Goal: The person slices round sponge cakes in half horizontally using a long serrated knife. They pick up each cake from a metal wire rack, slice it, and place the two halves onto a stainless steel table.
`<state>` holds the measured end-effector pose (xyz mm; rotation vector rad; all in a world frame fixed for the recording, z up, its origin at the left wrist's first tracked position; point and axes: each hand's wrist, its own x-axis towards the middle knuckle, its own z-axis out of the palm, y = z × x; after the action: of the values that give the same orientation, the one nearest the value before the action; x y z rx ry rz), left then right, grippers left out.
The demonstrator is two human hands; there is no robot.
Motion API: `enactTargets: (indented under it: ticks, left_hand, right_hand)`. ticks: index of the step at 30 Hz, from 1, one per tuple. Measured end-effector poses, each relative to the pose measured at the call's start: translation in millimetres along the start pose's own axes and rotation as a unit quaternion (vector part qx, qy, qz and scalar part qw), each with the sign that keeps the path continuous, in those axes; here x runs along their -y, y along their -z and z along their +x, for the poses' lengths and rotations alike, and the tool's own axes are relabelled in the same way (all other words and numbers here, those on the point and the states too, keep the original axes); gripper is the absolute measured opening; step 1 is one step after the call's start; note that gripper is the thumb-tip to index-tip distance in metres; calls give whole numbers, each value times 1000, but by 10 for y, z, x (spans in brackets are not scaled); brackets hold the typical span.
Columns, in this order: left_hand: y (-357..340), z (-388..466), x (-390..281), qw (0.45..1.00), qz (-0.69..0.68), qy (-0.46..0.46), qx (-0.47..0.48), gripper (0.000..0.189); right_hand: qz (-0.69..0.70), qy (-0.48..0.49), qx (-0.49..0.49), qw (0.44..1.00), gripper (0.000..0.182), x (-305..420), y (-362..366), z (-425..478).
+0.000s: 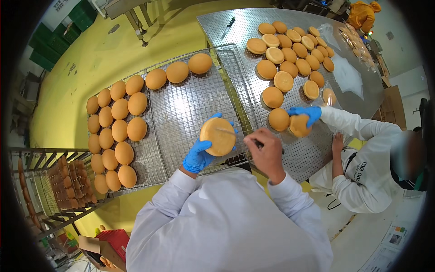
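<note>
My left hand, in a blue glove, holds a round sponge cake or bun with its pale, flat face up. My bare right hand grips the black handle of a knife. Its thin blade looks blurred and lies over the upper part of the pale face; whether it touches cannot be told. Both hands are above the near right part of a wire rack. On the rack's left side stand rows of browned buns, and a few more line its far edge.
Right of the rack, a perforated metal table bears many buns, a second knife and plastic bags. A co-worker's blue-gloved hand touches a bun there. A rack trolley stands at left.
</note>
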<state>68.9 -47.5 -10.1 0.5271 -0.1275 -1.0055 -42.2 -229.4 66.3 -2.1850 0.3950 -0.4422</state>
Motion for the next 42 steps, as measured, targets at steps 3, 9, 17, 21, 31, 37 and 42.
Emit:
enactTargets:
  ticks: [3,9,17,21,31,37,42]
  left_hand:
    - [-9,-13,4,1000,-12,16,-15,108]
    - [-17,14,3,999,-24,37,-20,105]
    - [235,333,287,728,679,-91,31,95]
    - [250,612,265,804,578,37,133,72]
    - [834,2537,-1297,433,869,-18,-240,86]
    - [886,1737,-307,523,832,-130,-129,97]
    - [412,679,306,605,767,-209,-55,103]
  right_hand:
    - [-36,31,18,999,7,66,77,-9]
    - [-19,-4,33,999,10,-21,102,65]
    - [364,-372,76,851,45,-745,-347,-317]
    - [435,-415,39,798,46,-1218,-171,-373]
    - [496,-292,-85,814,25,-1598,584,-199]
    - [464,-424,7,778,21,-1206,-102,-332]
    - [308,-353,59,882,31,-1002,-289,-184]
